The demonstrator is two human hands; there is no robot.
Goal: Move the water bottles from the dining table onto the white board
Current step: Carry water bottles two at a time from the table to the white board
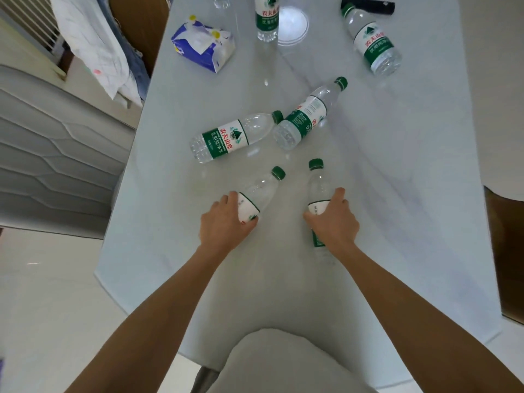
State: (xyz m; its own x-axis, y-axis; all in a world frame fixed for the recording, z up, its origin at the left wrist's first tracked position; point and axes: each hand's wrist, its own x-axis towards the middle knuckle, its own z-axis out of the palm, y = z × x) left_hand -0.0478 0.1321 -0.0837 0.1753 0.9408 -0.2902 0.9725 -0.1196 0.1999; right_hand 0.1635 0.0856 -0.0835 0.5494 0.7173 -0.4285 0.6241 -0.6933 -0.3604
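You have a water bottle under each of your hands, both lying flat on the counter (411,194) toward its near end, so neither hand has to reach. Your left hand (224,222) curls over the label of the left bottle (261,194), whose long axis runs away from you and leans right, green cap pointing to the far edge. Your right hand (334,219) wraps the middle of the right bottle (319,188), which lies almost straight away from you, cap far, base tucked beneath your wrist. Both grips sit across the bottles' length, so a plain lift should bring each one up level. Two more bottles (226,137) lie just beyond, near the counter's middle, and others stand or lie toward the far end. The white board is not in view, so you cannot tell which way to carry them.
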